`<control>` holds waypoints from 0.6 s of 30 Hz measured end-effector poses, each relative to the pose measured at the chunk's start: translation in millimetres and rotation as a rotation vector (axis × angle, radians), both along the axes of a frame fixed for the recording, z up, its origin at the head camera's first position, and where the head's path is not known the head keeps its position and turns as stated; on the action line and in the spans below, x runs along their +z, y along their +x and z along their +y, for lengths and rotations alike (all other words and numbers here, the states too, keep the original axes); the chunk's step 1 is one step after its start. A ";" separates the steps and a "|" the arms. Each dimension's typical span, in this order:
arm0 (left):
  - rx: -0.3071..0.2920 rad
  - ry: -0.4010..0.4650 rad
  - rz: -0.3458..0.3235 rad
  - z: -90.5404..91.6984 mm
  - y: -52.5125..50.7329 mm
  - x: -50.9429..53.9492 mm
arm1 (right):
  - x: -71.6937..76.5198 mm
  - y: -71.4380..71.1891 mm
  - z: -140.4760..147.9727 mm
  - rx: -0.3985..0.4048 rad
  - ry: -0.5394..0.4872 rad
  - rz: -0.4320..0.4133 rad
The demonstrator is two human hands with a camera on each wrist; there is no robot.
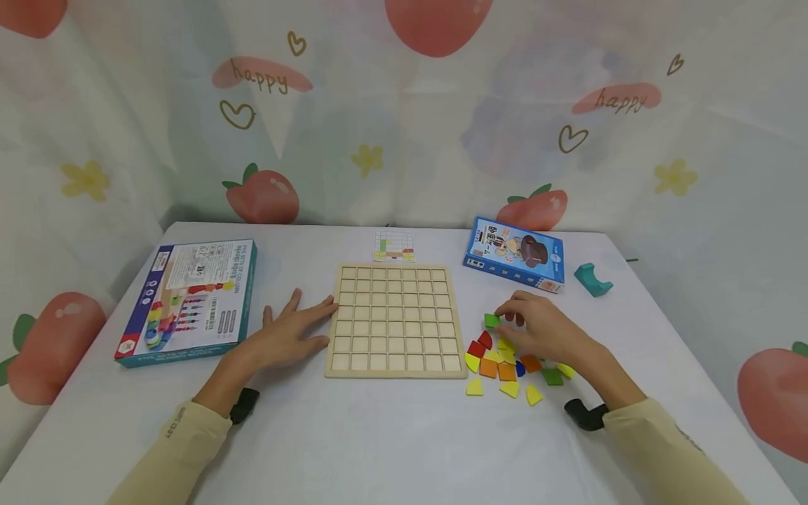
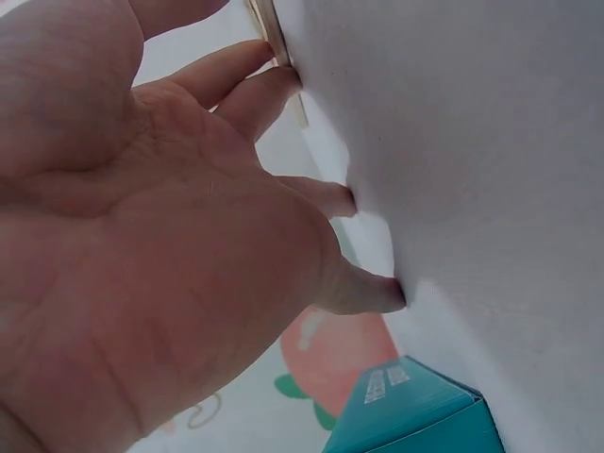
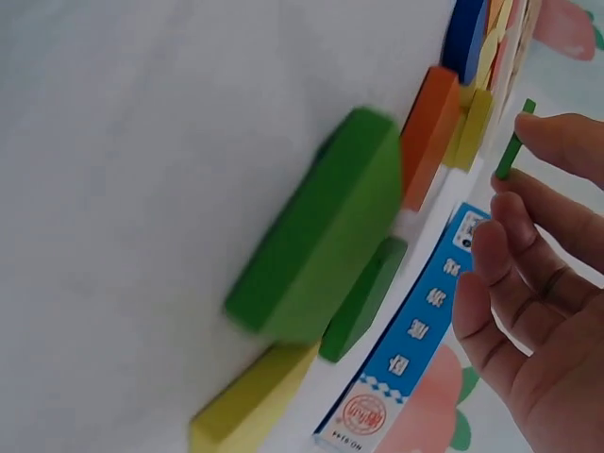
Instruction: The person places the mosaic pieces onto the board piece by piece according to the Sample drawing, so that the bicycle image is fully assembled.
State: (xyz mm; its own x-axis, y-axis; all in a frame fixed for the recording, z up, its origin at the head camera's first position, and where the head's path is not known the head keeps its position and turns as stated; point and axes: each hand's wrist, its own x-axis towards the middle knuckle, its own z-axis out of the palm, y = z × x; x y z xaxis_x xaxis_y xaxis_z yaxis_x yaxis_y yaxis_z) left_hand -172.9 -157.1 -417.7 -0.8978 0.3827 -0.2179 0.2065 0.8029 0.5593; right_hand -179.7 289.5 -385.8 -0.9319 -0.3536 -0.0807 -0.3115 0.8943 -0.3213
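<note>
A wooden grid board (image 1: 395,335) lies mid-table, its squares bare. My left hand (image 1: 287,338) is spread beside its left edge, fingertips touching the board's rim; in the left wrist view the palm (image 2: 179,236) shows, with other fingertips down on the table. Between thumb and index finger my right hand (image 1: 536,326) pinches a green square (image 1: 492,320), seen edge-on in the right wrist view as a thin green piece (image 3: 515,140). Below that hand lies a pile of red, yellow, orange (image 1: 507,372), blue and green pieces (image 1: 553,377).
A patterned card (image 1: 394,246) lies behind the board. At the left is a large boxed set (image 1: 189,301); a blue box (image 1: 516,254) lies at the back right, with a teal curved object (image 1: 593,280) beside it.
</note>
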 end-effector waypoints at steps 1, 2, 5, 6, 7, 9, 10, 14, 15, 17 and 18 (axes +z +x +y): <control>0.000 0.002 0.002 -0.1 0.2 0.8 | -0.3 -1.0 -2.2 -0.003 0.002 0.000; -0.001 0.003 0.003 0.1 0.3 1.5 | -0.3 -1.4 -4.4 -0.006 0.003 -0.001; -0.007 0.009 0.002 0.5 0.9 3.4 | -1.1 -3.5 -10.0 -0.015 0.003 -0.007; -0.011 0.014 0.003 0.6 1.2 4.1 | -0.8 -4.2 -11.8 -0.014 0.001 -0.008; -0.014 0.016 0.004 0.5 1.3 4.2 | -0.7 -4.6 -13.7 -0.014 -0.001 -0.009; -0.021 0.020 0.006 0.4 1.7 4.5 | -0.2 -5.9 -17.1 -0.012 -0.006 -0.008; -0.024 0.023 0.007 0.2 1.8 4.5 | 0.2 -6.3 -19.0 -0.006 -0.008 -0.003; -0.031 0.035 -0.004 -1.0 2.4 5.2 | 1.8 -7.3 -27.2 0.015 -0.033 0.004; -0.034 0.041 -0.008 -1.2 2.6 5.5 | 1.5 -7.8 -29.4 0.022 -0.036 0.006; -0.039 0.048 -0.013 -1.9 2.8 5.7 | 1.6 -8.2 -33.6 0.038 -0.043 0.005; -0.040 0.051 -0.016 -2.2 2.9 6.0 | 1.6 -8.5 -35.6 0.043 -0.044 0.005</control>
State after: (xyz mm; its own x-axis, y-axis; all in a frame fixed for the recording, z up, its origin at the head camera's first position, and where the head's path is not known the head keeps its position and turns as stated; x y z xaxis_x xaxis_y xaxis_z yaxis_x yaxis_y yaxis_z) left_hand -169.9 -159.3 -411.7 -0.8781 0.4294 -0.2113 0.2287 0.7644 0.6028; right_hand -188.2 253.9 -384.2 -0.9162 -0.3963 -0.0597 -0.3508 0.8651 -0.3586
